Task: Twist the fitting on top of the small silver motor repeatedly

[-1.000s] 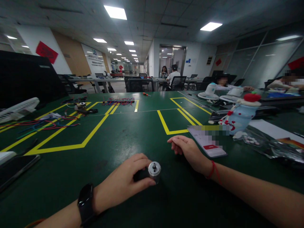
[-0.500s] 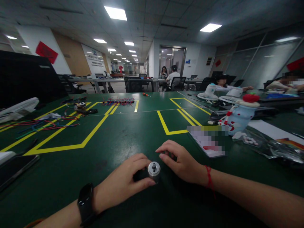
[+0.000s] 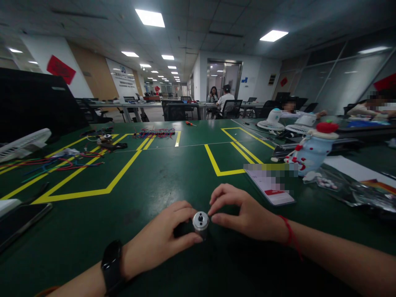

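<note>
Head view: small metal cylinder (image 3: pixel 201 229), upright on the green table (image 3: pixel 173 272), end face up, with a dark centre and two smaller dark spots. Against its left side, the left hand (image 3: pixel 163 233), thumb to the near side and forefinger to the far side, in a pinch no wider than the cylinder; presumably for steadiness, with top and right side left free. Just beside that free side, the right hand (image 3: pixel 247 212), half curled, thumb and forefinger parted, nothing seen between them; contact of forefinger with rim impossible to tell. Beyond it, a phone (image 3: pixel 269 189), flat and face up, perhaps for an easy view of its screen. Farther right, a blue bottle (image 3: pixel 315 153). Across the table, yellow tape (image 3: pixel 123 170) in angular outlines, probably as place markers. Near the far edge, a screwdriver (image 3: pixel 191 123), well apart from both hands.
</note>
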A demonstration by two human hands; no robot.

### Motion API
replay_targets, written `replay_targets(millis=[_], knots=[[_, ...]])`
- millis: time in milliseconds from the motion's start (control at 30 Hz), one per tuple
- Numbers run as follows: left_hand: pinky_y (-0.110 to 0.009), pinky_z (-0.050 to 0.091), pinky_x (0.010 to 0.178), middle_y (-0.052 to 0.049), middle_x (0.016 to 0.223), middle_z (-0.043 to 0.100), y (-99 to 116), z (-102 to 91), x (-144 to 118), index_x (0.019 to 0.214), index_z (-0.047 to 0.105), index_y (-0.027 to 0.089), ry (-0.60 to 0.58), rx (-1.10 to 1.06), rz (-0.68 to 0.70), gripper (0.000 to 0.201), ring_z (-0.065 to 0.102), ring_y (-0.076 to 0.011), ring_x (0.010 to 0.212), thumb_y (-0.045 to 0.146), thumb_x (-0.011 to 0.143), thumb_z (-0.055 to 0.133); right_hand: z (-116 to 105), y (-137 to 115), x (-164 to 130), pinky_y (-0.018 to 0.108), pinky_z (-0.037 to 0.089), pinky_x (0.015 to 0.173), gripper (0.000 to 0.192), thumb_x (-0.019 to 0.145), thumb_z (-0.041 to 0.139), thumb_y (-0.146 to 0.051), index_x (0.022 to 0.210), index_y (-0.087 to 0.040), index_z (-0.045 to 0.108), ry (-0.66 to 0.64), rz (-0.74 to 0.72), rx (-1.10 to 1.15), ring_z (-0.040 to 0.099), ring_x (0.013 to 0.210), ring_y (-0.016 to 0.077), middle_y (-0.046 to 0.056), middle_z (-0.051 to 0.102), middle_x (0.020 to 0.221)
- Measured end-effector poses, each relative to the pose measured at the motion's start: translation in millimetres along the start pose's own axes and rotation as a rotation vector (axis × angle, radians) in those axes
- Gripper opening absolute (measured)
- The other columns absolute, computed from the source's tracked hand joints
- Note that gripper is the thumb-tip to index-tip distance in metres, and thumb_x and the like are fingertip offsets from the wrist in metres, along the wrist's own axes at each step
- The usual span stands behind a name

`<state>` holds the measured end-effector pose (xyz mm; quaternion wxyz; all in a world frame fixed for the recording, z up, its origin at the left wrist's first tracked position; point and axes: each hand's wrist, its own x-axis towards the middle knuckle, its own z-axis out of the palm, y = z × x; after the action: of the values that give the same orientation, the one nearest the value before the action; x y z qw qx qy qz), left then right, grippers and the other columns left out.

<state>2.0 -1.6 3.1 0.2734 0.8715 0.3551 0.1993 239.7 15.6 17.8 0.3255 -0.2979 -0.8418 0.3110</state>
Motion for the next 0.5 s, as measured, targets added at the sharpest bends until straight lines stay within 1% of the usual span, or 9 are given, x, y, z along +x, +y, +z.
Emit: replay_targets(millis=[67,167,233,300,367,400,500], knots=[[-0.031,0.043,0.079,-0.003,0.100,0.059,0,0.0,0,0.100,0.060,0.021,-0.006,-0.001,0.000,0.016,0.055,-0.0205,0.091,0.033,0.089,0.064,-2,8,-5,0.034,0.045,0.086,0.012,0.081,0.071,-0.027,0.091,-0.021,0.072,-0.100,0.023,-0.061,0.057,0.094,0.0173,0.004,0.061,0.099],[-0.030,0.043,0.079,-0.003,0.100,0.059,-1,0.4,-1,0.100,0.060,0.021,-0.007,-0.003,0.001,0.016,0.054,-0.0204,0.091,0.033,0.090,0.064,0,14,-10,0.036,0.044,0.087,0.014,0.079,0.072,-0.030,0.092,-0.023,0.074,-0.195,0.037,-0.148,0.056,0.095,0.0186,0.004,0.061,0.101],[-0.030,0.043,0.078,-0.003,0.100,0.059,-2,0.5,-1,0.100,0.060,0.021,-0.003,-0.004,-0.002,0.016,0.054,-0.0204,0.091,0.033,0.090,0.064,2,14,-10,0.038,0.042,0.088,0.014,0.078,0.073,-0.030,0.090,-0.024,0.075,-0.215,0.027,-0.188,0.054,0.096,0.0196,0.004,0.061,0.102],[-0.030,0.043,0.079,-0.003,0.100,0.059,-2,0.1,-1,0.100,0.060,0.021,-0.005,-0.003,-0.005,0.016,0.054,-0.0205,0.091,0.032,0.089,0.064,3,13,-10,0.038,0.042,0.089,0.018,0.076,0.074,-0.029,0.093,-0.024,0.075,-0.207,0.028,-0.163,0.054,0.096,0.0200,0.004,0.061,0.102],[-0.030,0.043,0.079,-0.003,0.101,0.059,-1,-0.5,-1,0.100,0.060,0.021,-0.011,-0.004,-0.009,0.016,0.055,-0.0205,0.091,0.032,0.089,0.064,1,14,-9,0.035,0.044,0.085,0.022,0.078,0.073,-0.031,0.098,-0.022,0.073,-0.148,0.075,-0.043,0.056,0.093,0.0185,0.005,0.061,0.103],[-0.030,0.043,0.079,-0.003,0.101,0.059,-1,-0.8,-1,0.100,0.060,0.021,-0.011,-0.007,-0.012,0.016,0.055,-0.0204,0.091,0.033,0.089,0.064,-1,16,-8,0.032,0.045,0.081,0.022,0.080,0.070,-0.032,0.099,-0.021,0.072,-0.088,0.121,0.041,0.057,0.089,0.0173,0.005,0.062,0.101],[-0.031,0.043,0.079,-0.003,0.101,0.059,0,-1.4,-1,0.100,0.060,0.022,-0.009,-0.019,-0.014,0.016,0.055,-0.0203,0.090,0.033,0.090,0.063,-7,28,-4,0.028,0.045,0.069,0.021,0.087,0.060,-0.035,0.094,-0.018,0.069,0.168,0.298,0.242,0.056,0.076,0.0138,0.003,0.063,0.088]])
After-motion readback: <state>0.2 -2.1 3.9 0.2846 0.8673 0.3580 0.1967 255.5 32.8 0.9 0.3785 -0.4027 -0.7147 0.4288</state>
